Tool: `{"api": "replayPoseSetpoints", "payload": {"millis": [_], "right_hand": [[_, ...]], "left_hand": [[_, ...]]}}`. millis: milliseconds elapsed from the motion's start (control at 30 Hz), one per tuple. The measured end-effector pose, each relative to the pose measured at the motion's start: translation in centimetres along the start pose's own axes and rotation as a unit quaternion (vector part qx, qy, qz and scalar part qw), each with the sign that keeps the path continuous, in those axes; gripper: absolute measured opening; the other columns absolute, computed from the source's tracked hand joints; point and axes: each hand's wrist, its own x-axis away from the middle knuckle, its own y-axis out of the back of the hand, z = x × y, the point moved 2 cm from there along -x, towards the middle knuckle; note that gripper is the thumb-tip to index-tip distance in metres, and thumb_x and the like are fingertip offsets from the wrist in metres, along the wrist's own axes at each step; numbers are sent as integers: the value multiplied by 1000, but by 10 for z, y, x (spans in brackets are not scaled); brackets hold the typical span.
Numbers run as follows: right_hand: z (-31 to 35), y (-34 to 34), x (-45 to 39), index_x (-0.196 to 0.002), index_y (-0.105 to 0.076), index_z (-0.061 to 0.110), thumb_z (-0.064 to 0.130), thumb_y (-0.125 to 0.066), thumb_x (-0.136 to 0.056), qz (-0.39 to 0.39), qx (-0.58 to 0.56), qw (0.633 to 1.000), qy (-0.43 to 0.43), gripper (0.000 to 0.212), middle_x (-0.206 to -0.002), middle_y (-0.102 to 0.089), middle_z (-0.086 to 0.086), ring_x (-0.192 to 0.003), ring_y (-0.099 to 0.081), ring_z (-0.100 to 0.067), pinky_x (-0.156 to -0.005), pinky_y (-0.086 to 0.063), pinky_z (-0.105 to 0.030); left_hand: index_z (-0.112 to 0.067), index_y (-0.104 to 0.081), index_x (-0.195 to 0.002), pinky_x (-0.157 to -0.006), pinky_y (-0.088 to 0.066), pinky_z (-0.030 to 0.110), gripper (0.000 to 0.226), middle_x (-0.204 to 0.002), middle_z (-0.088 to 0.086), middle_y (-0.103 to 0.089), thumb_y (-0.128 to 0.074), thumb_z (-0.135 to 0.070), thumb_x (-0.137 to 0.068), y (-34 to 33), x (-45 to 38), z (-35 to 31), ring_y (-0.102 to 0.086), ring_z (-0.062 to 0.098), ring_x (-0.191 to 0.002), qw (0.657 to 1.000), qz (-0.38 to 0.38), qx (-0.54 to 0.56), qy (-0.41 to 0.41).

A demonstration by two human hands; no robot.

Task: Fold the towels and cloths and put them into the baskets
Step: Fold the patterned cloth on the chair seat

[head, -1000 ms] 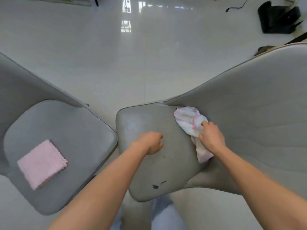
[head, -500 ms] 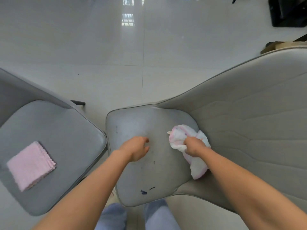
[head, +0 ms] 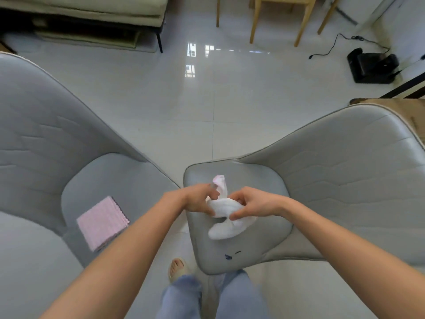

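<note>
Soft, light and limp, the white-and-pink cloth (head: 224,209) is being pinched in a bunch over the right chair seat (head: 266,247) at 5 o'clock by both the left hand (head: 199,200) and right hand (head: 251,204), and is likely best taken at its corners.

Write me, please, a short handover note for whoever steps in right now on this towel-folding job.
Left hand: grips the bunched white-and-pink cloth over the right chair's seat.
Right hand: pinches the same cloth from the other side.
Pink cloth: already folded square, lying on the left chair's seat.
Baskets: none in view.
Done: one cloth folded.
Left: spread and fold the held cloth, then find the baskets and put both cloths in.
</note>
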Motion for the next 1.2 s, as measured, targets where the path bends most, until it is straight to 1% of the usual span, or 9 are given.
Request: {"api": "replayPoseSetpoints", "payload": {"millis": [100, 267, 400, 533, 600, 700, 833, 967, 1200], "right_hand": [[35, -11, 11, -81, -61, 13, 25, -67, -83, -53, 47, 997, 6, 14, -71, -53, 4, -64, -47, -8, -61, -35, -26], [85, -29, 37, -67, -34, 27, 14, -56, -83, -198, 190, 962, 7, 30, -64, -43, 10, -67, -42, -20, -55, -28, -31], [94, -23, 65, -64, -33, 22, 14, -50, -83, -322, 216, 920, -60, 27, -63, -45, 5, -67, -43, -24, -53, -26, -34], [105, -13, 87, -58, -33, 19, 13, -55, -82, -304, 186, 933, -40, 33, -56, -40, 6, -60, -39, -19, -52, -26, -31], [127, -15, 94, -58, -33, 19, 9, -57, -80, -256, 168, 952, 20, 35, -56, -36, 7, -58, -33, -13, -53, -25, -29], [159, -15, 104, -61, -36, 20, 11, -64, -80, -187, 138, 970, 73, 35, -59, -36, 8, -55, -31, -6, -50, -24, -22], [175, -9, 129, -66, -40, 19, 21, -73, -80, -137, 67, 985, 83, 36, -62, -39, 8, -57, -37, -5, -49, -30, -17], [175, 0, 149, -67, -40, 17, 21, -67, -89, -134, -4, 985, 110, 35, -62, -38, 8, -56, -36, -4, -49, -29, -15], [148, 23, 161, -66, -43, 20, 19, -59, -92, -253, -6, 964, 85, 31, -63, -39, 7, -56, -35, -4, -53, -28, -22]], "left_hand": [[-15, -66, -89, -79, -45, 36, 26, -96, 6, -63, -69, -39, -81, -2, 49, 21, -59, 23, -99, 1000, -25, 8, 10], [-19, -42, -57, -52, -26, 26, 46, -58, -5, -39, -66, -48, -82, 8, 127, 30, -33, 11, -53, 996, -87, 7, -7], [-19, -53, -55, -54, -35, 20, 34, -62, -10, -67, -62, -29, -86, 7, 173, 41, -48, 7, -56, 996, -56, 66, 5], [-21, -60, -66, -71, -46, 25, 22, -83, -9, -66, -66, -21, -87, 11, 192, 41, -58, 2, -72, 963, -201, 175, -34], [-26, -65, -90, -94, -46, 26, 8, -111, -7, -64, -70, -21, -86, 18, 196, 26, -58, 3, -106, 934, -255, 239, -72], [-29, -50, -132, -107, -32, 20, 51, -135, -13, -51, -69, -17, -86, 27, 192, -6, -42, -1, -128, 946, -226, 190, -133], [-26, -66, -106, -93, -38, 8, 26, -110, -10, -68, -64, -11, -85, 18, 179, -39, -57, -8, -102, 977, -121, 86, -152], [-32, -68, -79, -87, -49, 33, 9, -87, -3, -71, -64, -24, -82, 4, 161, -46, -60, 5, -82, 984, -108, 87, -110], [-14, -60, -86, -78, -46, 31, 29, -82, -1, -61, -58, -43, -82, -16, 140, -40, -56, 17, -75, 991, -93, 90, -27]]}}
